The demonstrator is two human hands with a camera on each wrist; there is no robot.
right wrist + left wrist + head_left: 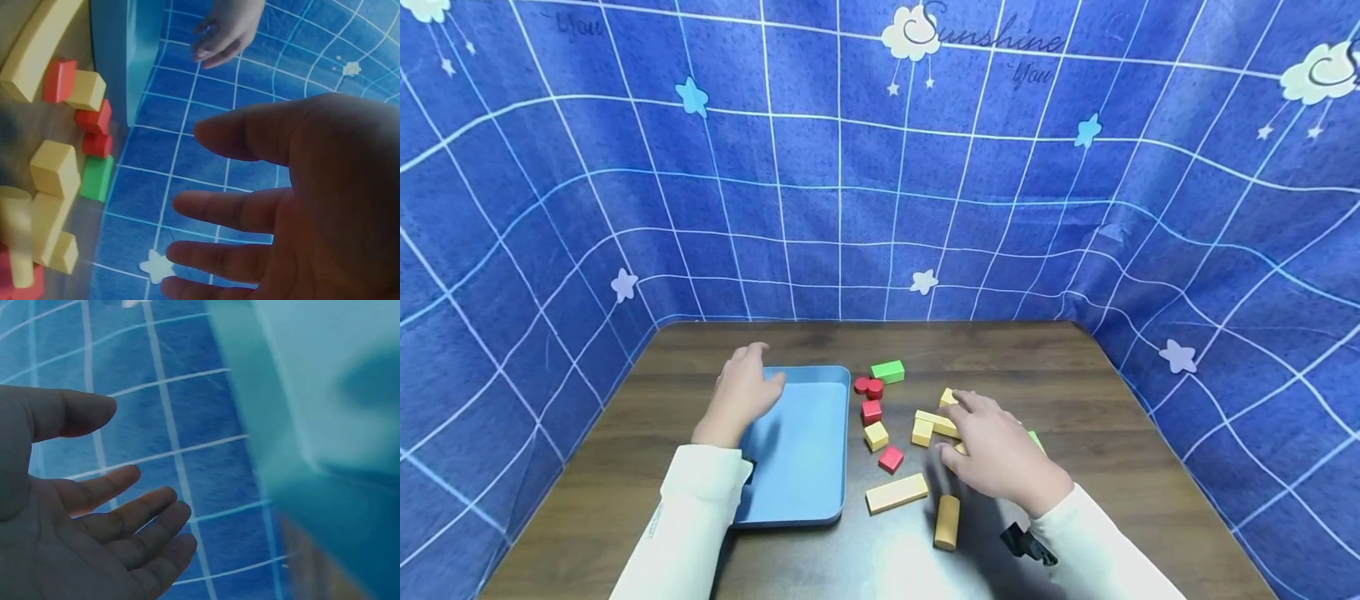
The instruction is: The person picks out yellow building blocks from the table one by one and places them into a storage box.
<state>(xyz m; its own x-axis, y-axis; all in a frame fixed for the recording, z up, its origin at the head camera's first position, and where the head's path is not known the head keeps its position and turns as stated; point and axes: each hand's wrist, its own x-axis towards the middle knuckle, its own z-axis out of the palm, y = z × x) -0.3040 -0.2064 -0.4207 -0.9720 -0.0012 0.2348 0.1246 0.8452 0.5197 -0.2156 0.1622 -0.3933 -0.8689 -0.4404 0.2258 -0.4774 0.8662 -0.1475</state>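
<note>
My left hand (741, 398) hovers over the left side of a blue tray (808, 450). In the left wrist view its fingers are spread, gripping nothing, and the tray's wall (250, 394) is to the right. My right hand (1000, 450) hangs above a loose group of yellow wooden blocks (922, 431), partly hiding them. Its palm holds nothing in the right wrist view. Near it lie a wooden cylinder (947, 523) and a long yellow block (897, 493). Between tray and right hand are a red block (891, 458), a yellow cube (876, 436) and another red block (871, 412).
Small red round pieces (875, 388) and a green block (888, 372) lie by the tray's far right corner. A second green piece (1036, 439) peeks out behind my right hand. Blue curtain (880, 183) surrounds the brown wooden table (1112, 483) at the back and sides.
</note>
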